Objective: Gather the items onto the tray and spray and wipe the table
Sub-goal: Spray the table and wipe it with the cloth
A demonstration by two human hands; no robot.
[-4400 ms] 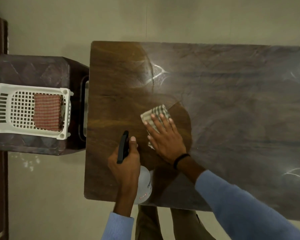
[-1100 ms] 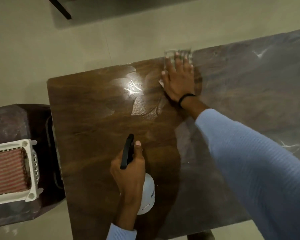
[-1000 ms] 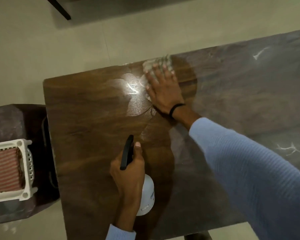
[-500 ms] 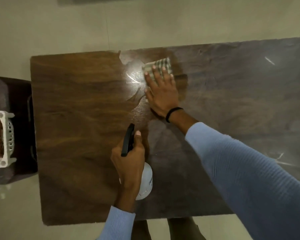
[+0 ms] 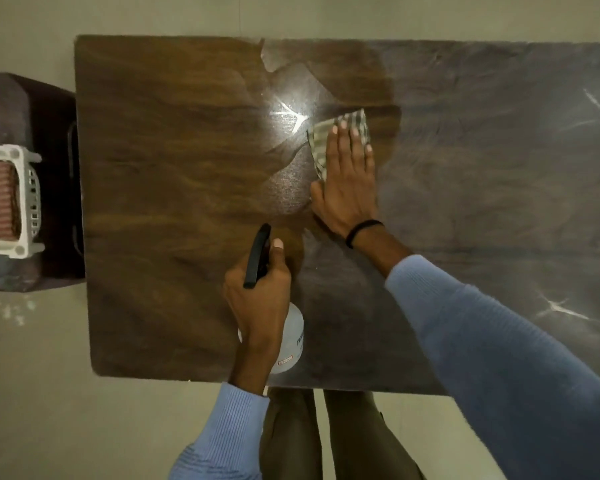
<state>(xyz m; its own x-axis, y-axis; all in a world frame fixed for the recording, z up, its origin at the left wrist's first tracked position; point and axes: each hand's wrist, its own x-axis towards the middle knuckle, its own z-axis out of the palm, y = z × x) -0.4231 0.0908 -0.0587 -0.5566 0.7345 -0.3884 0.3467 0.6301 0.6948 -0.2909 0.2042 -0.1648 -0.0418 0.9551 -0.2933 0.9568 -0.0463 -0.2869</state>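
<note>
Wiping: checked grey cloth pressed under flat right hand; dull dark wooden tabletop, judged unwiped, lies frame-right, nearest that hand; white plastic spray bottle gripped by left hand.

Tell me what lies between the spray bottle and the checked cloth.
In the head view, only bare tabletop lies between the spray bottle in the left hand and the checked cloth under the right hand.
</note>
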